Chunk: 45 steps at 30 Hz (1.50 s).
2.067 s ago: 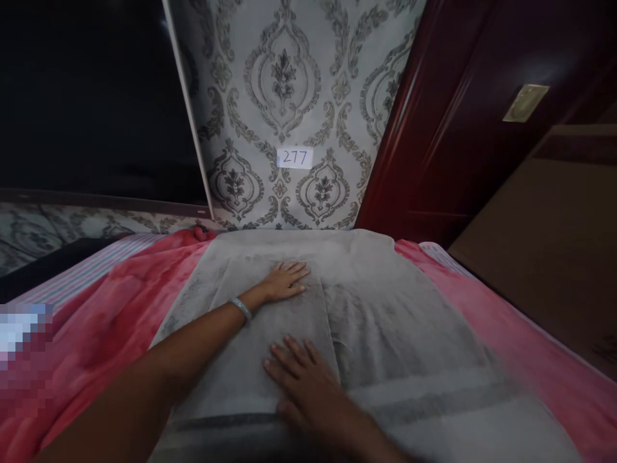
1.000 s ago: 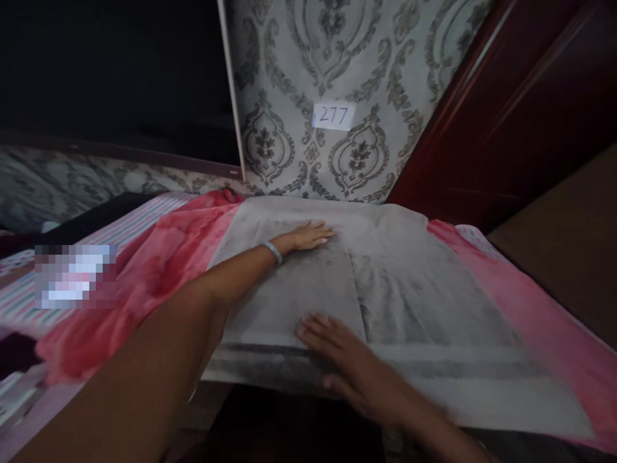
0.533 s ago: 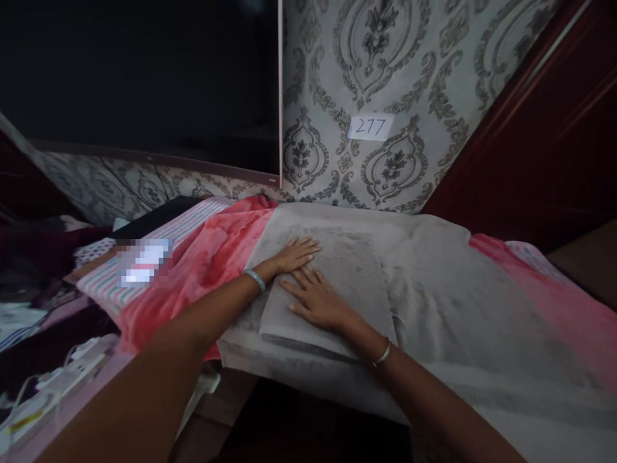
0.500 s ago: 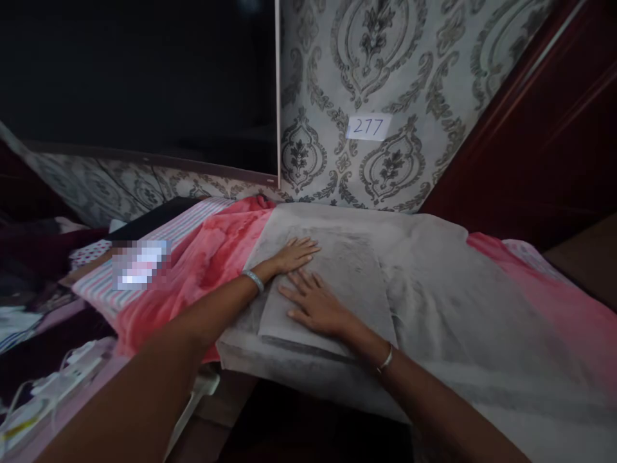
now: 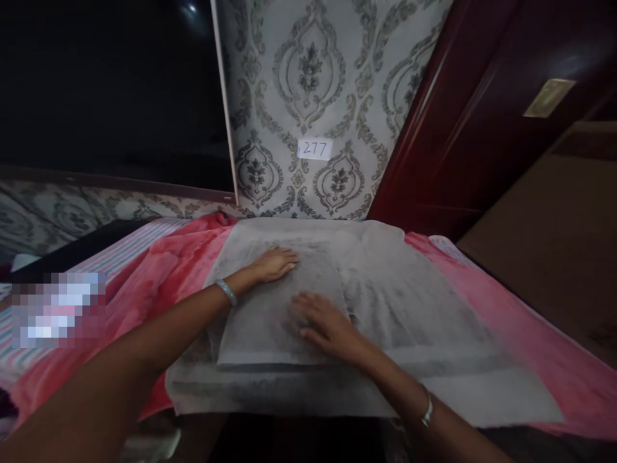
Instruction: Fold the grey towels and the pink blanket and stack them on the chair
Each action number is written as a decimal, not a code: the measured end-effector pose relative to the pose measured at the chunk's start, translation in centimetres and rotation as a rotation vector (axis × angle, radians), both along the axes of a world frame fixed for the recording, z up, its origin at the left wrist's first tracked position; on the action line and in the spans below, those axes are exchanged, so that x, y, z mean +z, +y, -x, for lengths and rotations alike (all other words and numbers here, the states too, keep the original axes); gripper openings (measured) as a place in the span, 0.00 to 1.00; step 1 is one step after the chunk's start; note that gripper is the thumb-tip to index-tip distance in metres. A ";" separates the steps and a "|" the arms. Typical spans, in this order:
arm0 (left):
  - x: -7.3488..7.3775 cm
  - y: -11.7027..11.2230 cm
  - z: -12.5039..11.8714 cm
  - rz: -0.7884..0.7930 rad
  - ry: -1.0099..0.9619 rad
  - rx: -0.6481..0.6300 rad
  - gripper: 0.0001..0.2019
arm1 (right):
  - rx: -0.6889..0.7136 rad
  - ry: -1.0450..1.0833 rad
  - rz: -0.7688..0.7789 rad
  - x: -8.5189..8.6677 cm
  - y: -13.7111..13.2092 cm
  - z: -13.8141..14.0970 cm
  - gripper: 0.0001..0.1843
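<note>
right hand (image 5: 330,323): blurred, contact unclear | screen (image 5: 106,96): cut top, left | brown box (image 5: 544,231): cut right | bright item (image 5: 58,312): pixelated

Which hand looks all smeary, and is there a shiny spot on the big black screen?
In the head view, the right hand is blurry, while the left hand looks clearer; also in the head view, a small bright glare shows near the top of the black screen.

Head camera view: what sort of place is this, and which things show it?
Probably a room in a home: patterned wallpaper, a large dark screen resembling a television, and pink plush fabric on both sides of the grey cloth.
</note>
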<state>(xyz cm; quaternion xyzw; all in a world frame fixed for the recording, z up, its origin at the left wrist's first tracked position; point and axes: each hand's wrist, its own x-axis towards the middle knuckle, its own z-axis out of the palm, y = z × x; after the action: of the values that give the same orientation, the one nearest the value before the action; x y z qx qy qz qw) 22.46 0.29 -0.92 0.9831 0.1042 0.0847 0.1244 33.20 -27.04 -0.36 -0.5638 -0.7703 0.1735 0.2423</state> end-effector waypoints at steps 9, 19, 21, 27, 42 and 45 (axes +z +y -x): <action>-0.8 -1.9 -11.3 0.047 0.160 -0.021 0.26 | -0.227 -0.289 0.034 -3.2 5.0 -5.4 0.34; -2.9 -1.7 -10.9 0.043 0.084 -0.015 0.26 | 0.017 -0.137 0.195 -2.5 -3.7 -0.8 0.41; -2.4 -2.4 -10.9 0.008 0.081 -0.001 0.26 | 0.010 -0.103 0.189 -2.6 -5.8 0.4 0.43; 0.3 -4.1 -7.7 -0.047 0.090 0.167 0.28 | -0.079 -0.023 0.033 -4.6 -8.0 1.2 0.35; -0.9 -12.3 16.2 1.554 -0.648 0.743 0.21 | -0.563 -0.004 -0.471 -10.2 -7.5 -0.1 0.27; -0.5 -15.8 16.5 1.725 -0.704 0.698 0.12 | -0.560 -0.089 -0.428 -9.6 -7.8 1.0 0.27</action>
<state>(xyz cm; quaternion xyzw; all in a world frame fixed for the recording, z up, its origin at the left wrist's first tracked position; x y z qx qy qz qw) 5.99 -15.49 -1.43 0.3892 0.3709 0.2987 0.7885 32.19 -34.79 -9.92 -0.6964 -0.6146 -0.0897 0.3594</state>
